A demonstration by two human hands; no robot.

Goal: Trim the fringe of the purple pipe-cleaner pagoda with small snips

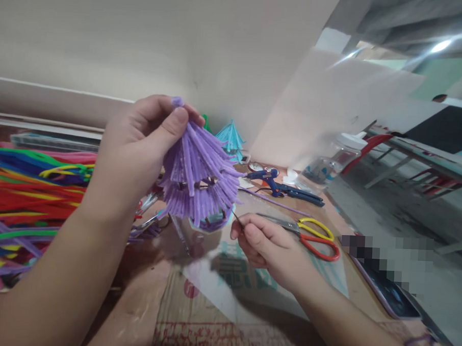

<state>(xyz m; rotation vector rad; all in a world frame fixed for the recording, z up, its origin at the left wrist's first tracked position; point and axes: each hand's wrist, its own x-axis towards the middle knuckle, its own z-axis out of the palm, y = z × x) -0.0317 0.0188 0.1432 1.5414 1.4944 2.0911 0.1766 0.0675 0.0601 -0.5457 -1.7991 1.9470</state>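
Purple pipe-cleaner canopy (pixel 198 176): left hand (pixel 140 138) grip closed on its tip, right hand (pixel 268 243) pinching thin wire (pixel 235 217). Risk: wire slips from the pinch or snags the fringe, bending the tiers.

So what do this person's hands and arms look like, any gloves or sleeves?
Both are bare: the left hand and right hand wear no gloves, and no rings or watch show. The forearms are uncovered, with no sleeve in view.

Nothing could be read from where I stood. Below the purple pipe-cleaner piece (pixel 200 177), the cardboard (pixel 145 297) carried red printing and teal lettering, both too blurred to make out. Right of that piece, a plastic jar (pixel 337 157) bore small blue marks, equally unreadable.
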